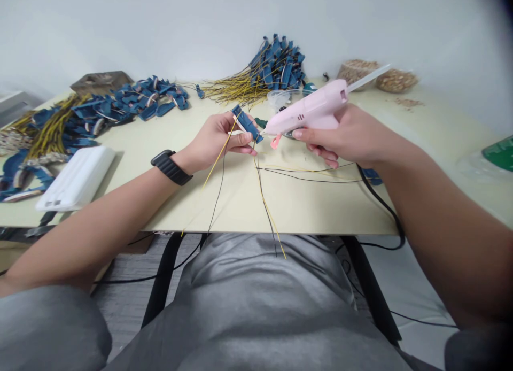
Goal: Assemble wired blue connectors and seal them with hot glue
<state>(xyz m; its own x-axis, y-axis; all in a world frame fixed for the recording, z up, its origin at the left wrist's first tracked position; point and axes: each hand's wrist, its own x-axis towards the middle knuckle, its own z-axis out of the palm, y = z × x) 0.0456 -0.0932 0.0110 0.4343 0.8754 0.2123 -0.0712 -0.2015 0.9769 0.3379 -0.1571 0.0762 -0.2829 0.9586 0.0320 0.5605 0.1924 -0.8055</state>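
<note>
A small blue plastic part (246, 124) with yellow and black wires (264, 197) hanging from it is pinched in my left hand (214, 141), above the table's middle. My right hand (352, 138) is wrapped around a pink hot glue gun (306, 111), which points left. Its nozzle is at the lower right end of the blue part; whether they touch I cannot tell. A clear glue stick (368, 78) juts from the gun's back. Below the nozzle shows a small coral-pink piece (276, 141). Another pair of wires (312, 173) lies on the table under my right hand.
A bundle of blue parts (276, 63) with wires lies at the back; more blue parts (132, 101) are heaped at left. A white box-shaped device (76, 178) sits near the left front edge. Bags of small tan pieces (396, 80) stand back right. A black cable (388, 210) drops over the front edge.
</note>
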